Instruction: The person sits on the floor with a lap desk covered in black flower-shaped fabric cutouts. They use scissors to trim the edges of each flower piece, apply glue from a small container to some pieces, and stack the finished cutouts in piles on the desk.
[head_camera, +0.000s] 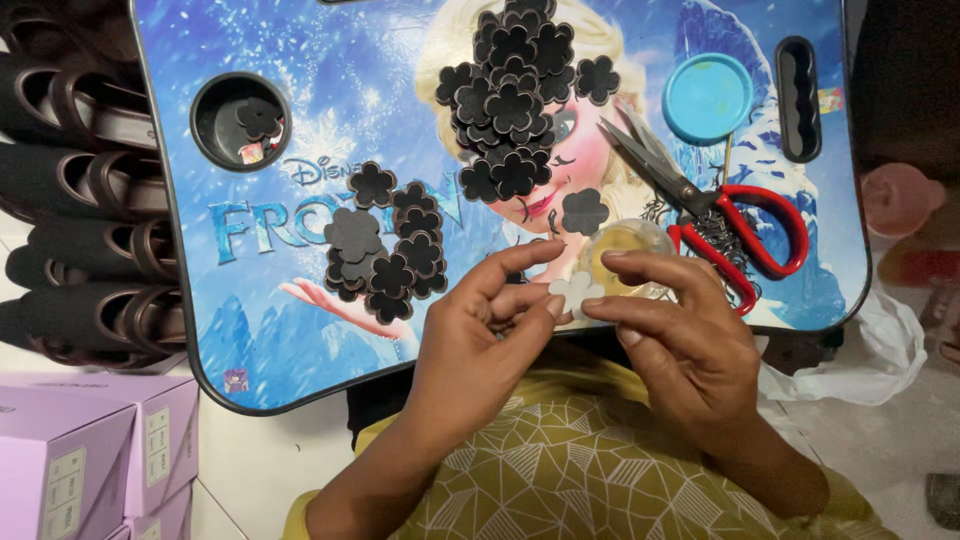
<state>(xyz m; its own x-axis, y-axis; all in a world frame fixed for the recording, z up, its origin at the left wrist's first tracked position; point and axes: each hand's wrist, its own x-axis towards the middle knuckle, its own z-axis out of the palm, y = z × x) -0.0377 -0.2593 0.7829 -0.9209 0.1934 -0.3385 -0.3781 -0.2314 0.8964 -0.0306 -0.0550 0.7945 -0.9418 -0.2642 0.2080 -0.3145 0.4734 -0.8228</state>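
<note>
Blue printed lap tray (300, 330) over the knees, pale floor below, 2 lilac boxes (95, 450) at left. 2 piles of black flower cutouts (512, 100), 1 pair of red scissors (740, 225), 1 teal lid (707, 97). Left hand (480, 340) and right hand (680, 340) both pinch 1 white flower cutout (577, 292) at the tray's near edge.

Both hands' fingers (520, 300) pinched together

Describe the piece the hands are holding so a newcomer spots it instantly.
Start at the blue lap tray and go to its near edge, right of the two piles of black flowers. There the left hand and right hand pinch one small flower cutout between their fingertips, in front of a clear round container. It is the only white flower; all the others are black.
</note>
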